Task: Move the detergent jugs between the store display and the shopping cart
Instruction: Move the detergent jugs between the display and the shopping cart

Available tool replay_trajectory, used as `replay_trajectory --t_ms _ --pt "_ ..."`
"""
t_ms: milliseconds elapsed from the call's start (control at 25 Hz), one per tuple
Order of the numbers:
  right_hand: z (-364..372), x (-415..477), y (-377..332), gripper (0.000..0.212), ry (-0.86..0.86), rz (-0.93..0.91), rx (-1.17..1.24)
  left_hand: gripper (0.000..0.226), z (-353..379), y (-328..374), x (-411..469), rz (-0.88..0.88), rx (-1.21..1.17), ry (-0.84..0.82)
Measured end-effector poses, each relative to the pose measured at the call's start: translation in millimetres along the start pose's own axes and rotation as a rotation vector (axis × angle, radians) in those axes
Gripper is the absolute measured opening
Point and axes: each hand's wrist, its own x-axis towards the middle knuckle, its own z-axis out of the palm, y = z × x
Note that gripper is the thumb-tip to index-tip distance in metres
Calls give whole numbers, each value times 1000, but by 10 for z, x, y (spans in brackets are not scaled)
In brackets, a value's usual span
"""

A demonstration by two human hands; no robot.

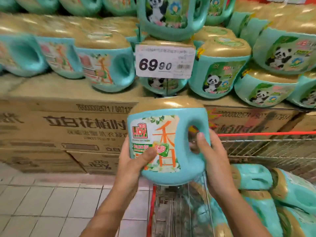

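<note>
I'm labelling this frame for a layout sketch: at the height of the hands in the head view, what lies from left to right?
Stacked cardboard cartons → left hand → held detergent jug → right hand → wire wall of the shopping cart.

Bright, even store light; glare on the gold caps; edges smeared and bowed; centre sharper.

White 69.90 price tag, printed cardboard boxes below, pale floor tiles.
</note>
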Motion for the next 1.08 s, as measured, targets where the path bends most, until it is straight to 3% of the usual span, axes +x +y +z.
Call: replay_trajectory --t_ms 160,360,560,760,1000,1080 --pt "1035 253 71 43 -103 -83 -37 99 -785 544 417 116 37 23" --pt "2201 476 204 80 -115 -84 -155 92 -1707 1225 896 281 170 22" --pt "3010 889 147 89 -196 -253 -225 88 -2303 1847 1379 456 365 25" --pt "3512 1242 302 91 -194 -296 -325 111 -2778 2092 1832 523 574 98" --pt "3628 1433 588 106 -95 -320 -499 110 -2871 2007 2035 499 565 94" --pt "3658 1476 617 114 -41 -298 -563 114 -2825 1968 2059 505 581 161"
